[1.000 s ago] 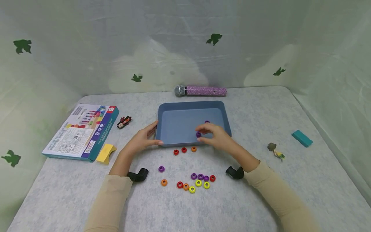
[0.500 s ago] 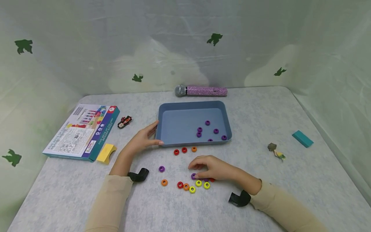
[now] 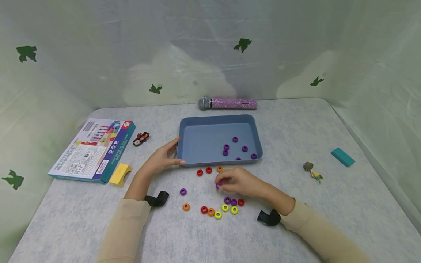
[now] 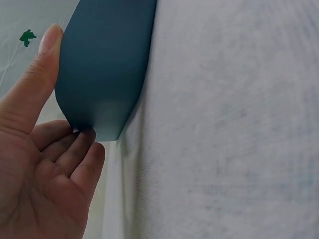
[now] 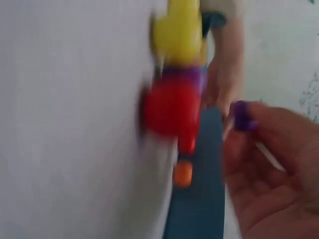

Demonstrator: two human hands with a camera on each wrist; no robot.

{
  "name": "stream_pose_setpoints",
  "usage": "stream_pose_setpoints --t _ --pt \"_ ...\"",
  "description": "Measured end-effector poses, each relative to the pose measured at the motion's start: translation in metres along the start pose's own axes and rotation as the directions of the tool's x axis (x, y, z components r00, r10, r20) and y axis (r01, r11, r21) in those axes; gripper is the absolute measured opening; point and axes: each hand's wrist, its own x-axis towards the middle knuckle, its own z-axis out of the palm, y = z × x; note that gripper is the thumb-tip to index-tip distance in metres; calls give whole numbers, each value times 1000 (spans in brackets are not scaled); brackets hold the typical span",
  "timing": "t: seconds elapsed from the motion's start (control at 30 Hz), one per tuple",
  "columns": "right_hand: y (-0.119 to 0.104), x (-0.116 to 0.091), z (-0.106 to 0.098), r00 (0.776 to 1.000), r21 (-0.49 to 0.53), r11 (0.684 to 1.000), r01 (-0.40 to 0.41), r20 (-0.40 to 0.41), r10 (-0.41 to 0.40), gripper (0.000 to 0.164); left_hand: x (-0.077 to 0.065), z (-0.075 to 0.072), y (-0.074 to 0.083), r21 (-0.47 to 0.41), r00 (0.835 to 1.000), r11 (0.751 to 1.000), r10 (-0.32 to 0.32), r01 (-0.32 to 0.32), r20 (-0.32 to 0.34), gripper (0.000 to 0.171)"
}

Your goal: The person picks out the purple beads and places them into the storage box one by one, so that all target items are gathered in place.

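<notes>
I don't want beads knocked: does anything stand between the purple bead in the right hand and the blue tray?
An orange bead lies by the blue tray's near wall, ahead of the purple bead in the right hand; both obstacles look low enough to clear.

Booth [image 3: 210, 44] of sheeting [image 3: 289, 25] around table [image 3: 283, 128]

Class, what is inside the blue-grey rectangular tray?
Six small, round purple beads lie in the tray, towards its right side. Its near wall partly covers one; anything lying fully behind it cannot be seen.

Tray [image 3: 219, 119] and beads [image 3: 234, 202] on table [image 3: 289, 135]
</notes>
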Motion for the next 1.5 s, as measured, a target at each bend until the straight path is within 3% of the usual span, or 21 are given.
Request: stream_pose_setpoints --t 0.2,0.37,0.57,0.67,0.8,1.0,1.13,1.3,1.4,1.5 --pt "6 15 -36 973 50 998 23 -233 -11 18 1 0 -3 -18 1000 1000 5 -5 6 93" --pt "29 26 -53 949 30 997 -69 -306 75 19 1 0 -1 -2 1000 1000 -7 7 6 93" --pt "64 37 -57 954 -7 984 -176 -247 169 18 1 0 1 10 1000 1000 -7 7 8 92" --pt "81 41 -56 961 -64 974 -216 -193 201 16 -3 -1 11 -2 1000 1000 -8 8 10 90" --pt "83 45 -54 960 -133 955 -263 -137 245 16 -9 -1 26 -13 1000 1000 -18 19 7 87" --pt "79 44 -54 954 -124 950 -287 -129 272 22 -9 -1 26 -17 1000 1000 -20 20 10 87" --pt "67 37 -55 966 -94 972 -215 -167 198 31 -8 0 25 -16 1000 1000 -24 24 11 86" --pt "46 21 -49 983 -62 998 2 -184 -13 39 -9 0 26 -17 1000 1000 -22 22 8 86" --pt "35 9 -39 985 -42 995 92 -146 -97 37 -9 0 25 -27 1000 1000 -13 13 8 86" --pt "30 -4 -26 991 -19 994 107 -78 -108 36 -7 -1 19 -33 1000 999 -5 5 11 88"
